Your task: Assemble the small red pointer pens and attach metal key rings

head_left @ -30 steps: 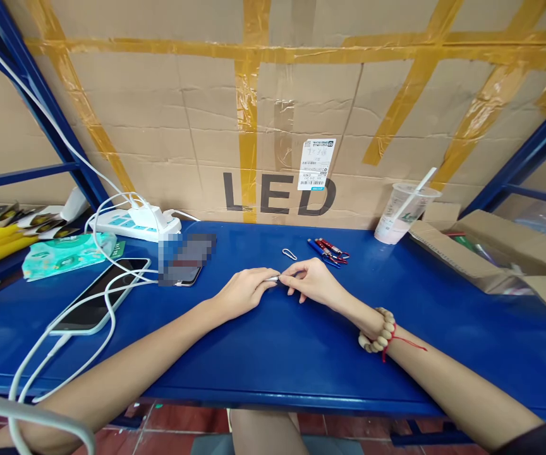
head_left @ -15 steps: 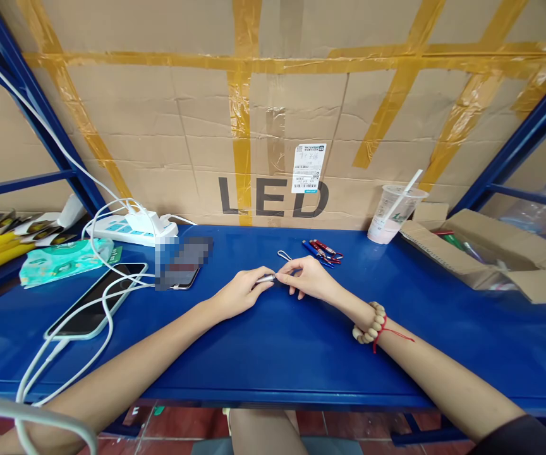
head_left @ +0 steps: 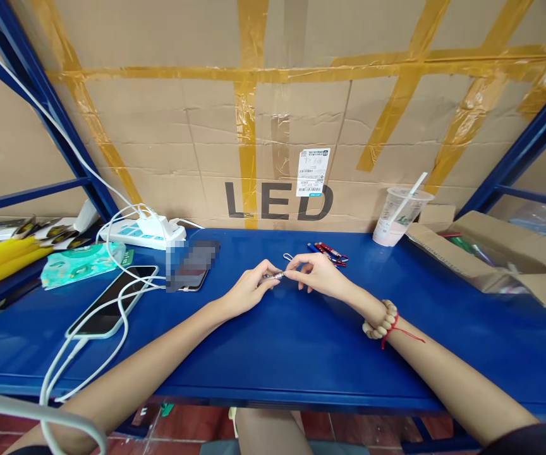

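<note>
A small silver metal tube [head_left: 279, 275] is held just above the blue table, between my two hands. My left hand [head_left: 249, 289] is closed around its left part with thumb and fingers, so that end is hidden. At the tube's right tip, the thumb and index finger of my right hand [head_left: 318, 273] are pinched together, with the other fingers curled below. A thin pale loop [head_left: 287, 256] lies just behind my right fingers. Beyond that hand are several slim red metal pieces with clips [head_left: 332, 254] and a blue one [head_left: 311, 248].
Left on the table [head_left: 273, 354] are a white-cased phone [head_left: 112, 309], a dark phone [head_left: 196, 278], white cables, a power strip [head_left: 121, 234] and a green tissue pack [head_left: 81, 262]. A plastic cup [head_left: 391, 221] and an open carton [head_left: 472, 272] stand right, before a big cardboard wall [head_left: 159, 151].
The view has shifted slightly, moving everything a little to the right. More of the silver tube's ringed right end now shows between my hands, which keep nearly the same pose.
</note>
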The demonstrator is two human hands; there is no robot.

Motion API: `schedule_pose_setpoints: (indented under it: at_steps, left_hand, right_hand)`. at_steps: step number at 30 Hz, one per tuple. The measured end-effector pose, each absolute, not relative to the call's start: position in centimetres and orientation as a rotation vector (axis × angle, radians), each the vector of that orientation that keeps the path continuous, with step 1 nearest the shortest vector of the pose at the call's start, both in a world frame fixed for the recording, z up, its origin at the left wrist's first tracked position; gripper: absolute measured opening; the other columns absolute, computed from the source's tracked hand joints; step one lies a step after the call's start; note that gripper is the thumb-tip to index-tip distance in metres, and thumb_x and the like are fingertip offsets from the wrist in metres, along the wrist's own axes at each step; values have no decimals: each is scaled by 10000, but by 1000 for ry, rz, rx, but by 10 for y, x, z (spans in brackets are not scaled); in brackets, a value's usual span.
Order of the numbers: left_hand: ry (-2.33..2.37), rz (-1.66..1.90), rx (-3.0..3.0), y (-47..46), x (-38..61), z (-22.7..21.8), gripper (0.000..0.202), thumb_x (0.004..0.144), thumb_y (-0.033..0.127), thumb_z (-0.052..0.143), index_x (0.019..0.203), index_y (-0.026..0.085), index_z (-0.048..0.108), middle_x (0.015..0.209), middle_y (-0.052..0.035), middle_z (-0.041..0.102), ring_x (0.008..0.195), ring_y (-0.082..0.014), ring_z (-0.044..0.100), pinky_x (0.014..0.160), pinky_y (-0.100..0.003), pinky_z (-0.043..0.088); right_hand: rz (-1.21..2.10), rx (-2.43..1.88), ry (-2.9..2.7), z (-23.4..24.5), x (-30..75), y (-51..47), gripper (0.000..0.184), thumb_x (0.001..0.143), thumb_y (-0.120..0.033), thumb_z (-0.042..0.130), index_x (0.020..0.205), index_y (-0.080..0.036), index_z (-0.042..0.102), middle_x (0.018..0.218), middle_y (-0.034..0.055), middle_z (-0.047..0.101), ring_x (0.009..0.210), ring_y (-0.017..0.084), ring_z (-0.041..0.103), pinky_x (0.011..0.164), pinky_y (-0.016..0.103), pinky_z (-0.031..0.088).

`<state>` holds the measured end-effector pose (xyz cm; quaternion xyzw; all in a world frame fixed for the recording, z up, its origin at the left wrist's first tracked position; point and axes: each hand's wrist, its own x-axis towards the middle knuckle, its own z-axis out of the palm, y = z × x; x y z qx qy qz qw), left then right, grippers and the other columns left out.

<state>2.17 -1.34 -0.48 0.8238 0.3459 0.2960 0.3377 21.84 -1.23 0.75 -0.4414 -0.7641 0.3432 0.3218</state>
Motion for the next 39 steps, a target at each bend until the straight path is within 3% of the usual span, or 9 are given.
schedule_pose_setpoints:
  at_steps: [5,8,11,15,18,23,25,33,39]
  left_hand:
    - [920,783,2183,-13,21,-2,229,855,282,467,1062,185,476,789,6,623,724,-123,596,717,-247,465]
    - [951,726,2294,-11,18,-1,199,893,285,390,971,175,536,752,4,612,713,-122,582,716,-237,452]
    - [940,614,2427,-11,14,-1,292,922,301,305,840,170,553,790,-16,622,713,-134,582,690,-240,443]
    - [939,626,2542,-16,11,-2,247,929,282,288,927,194,519,914,-27,637,811,-159,604,712,-251,442]
    - [993,663,2651,-23,12,-2,231,926,257,288,891,182,504,862,-35,638,764,-167,614,654,-246,439]
    - [1012,622,2868,-27,15,-1,214,918,232,316,867,177,516,833,-43,640,761,-167,625,610,-228,430]
    - [1028,619,2892,-27,15,-1,214,918,229,320,866,179,522,826,-39,641,761,-159,626,617,-222,433]
    - [1078,678,2664,-27,17,3,220,924,243,299,1031,237,492,965,6,659,819,-154,634,641,-220,438]
    - [1122,745,2463,-23,19,4,252,917,276,309,1018,236,536,887,6,659,758,-147,614,673,-229,424]
  right_hand:
    - [396,-1069,-2329,15,218,-19,309,881,-381,443,787,-154,631,734,32,610,506,81,551,528,212,446]
    - [88,-1037,-2432,15,215,-22,304,913,-312,393,800,-163,632,763,49,633,636,126,587,610,234,433]
    - [-105,-1009,-2510,13,212,-22,319,929,-278,349,836,-166,633,797,63,645,687,145,599,598,234,416]
    - [-205,-970,-2540,15,206,-26,350,927,-250,320,772,-159,620,728,69,621,634,142,582,550,233,392]
    - [-2,-990,-2432,21,200,-33,350,906,-263,342,665,-165,576,625,51,584,568,132,554,540,234,403]
    - [938,-1259,-2118,24,193,-39,376,824,-443,443,577,-167,507,427,-22,481,358,106,504,380,214,409]
    - [1130,-1284,-2011,23,192,-37,403,766,-514,494,579,-157,513,406,-35,468,338,101,499,352,205,409]
    - [1223,-1226,-1936,17,193,-22,452,720,-582,526,632,-139,528,441,-38,491,368,78,509,338,169,422]
    - [1159,-1205,-1915,18,201,-20,462,766,-574,486,665,-128,559,472,-31,491,386,79,521,344,166,421]
